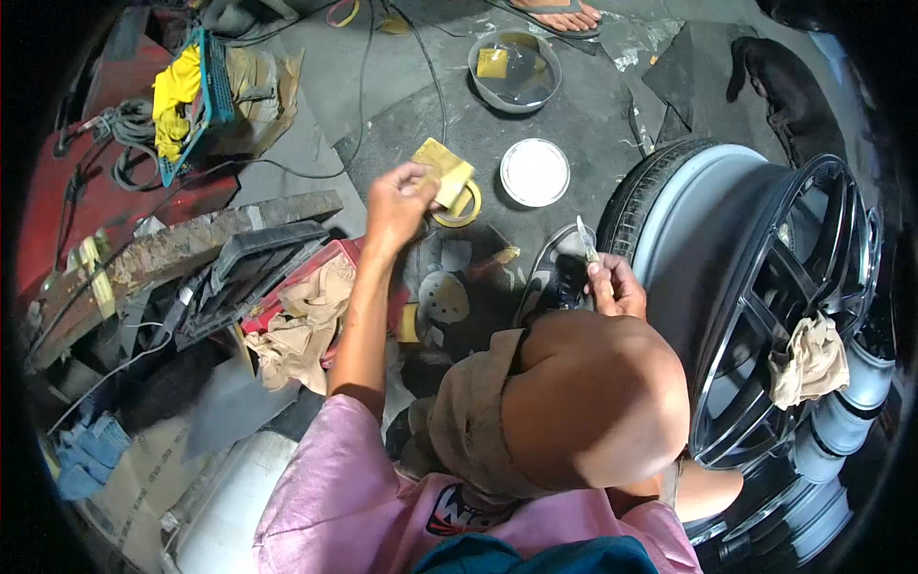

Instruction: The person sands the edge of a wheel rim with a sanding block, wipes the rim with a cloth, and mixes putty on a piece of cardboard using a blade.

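Note:
My left hand [400,209] pinches a folded yellow sheet of what looks like sandpaper [443,170] above the floor. Just below that sheet lies a yellow tape roll [475,207]. My right hand [617,287], beside my knee, is closed round a small knife [583,234] whose pale, pointed blade stands up. Between the two hands, further out, is a round white lid or tin top [535,173]. A grey bowl [481,91] behind it holds dark liquid and a yellow square piece [492,63].
A tyre [626,206] and a large wheel rim [712,383] stand at right, with a beige cloth [811,362] on the spokes. A black dog [789,100] lies behind. At left are a teal basket [215,86], cables and scrap. Another person's foot [559,14] shows at top.

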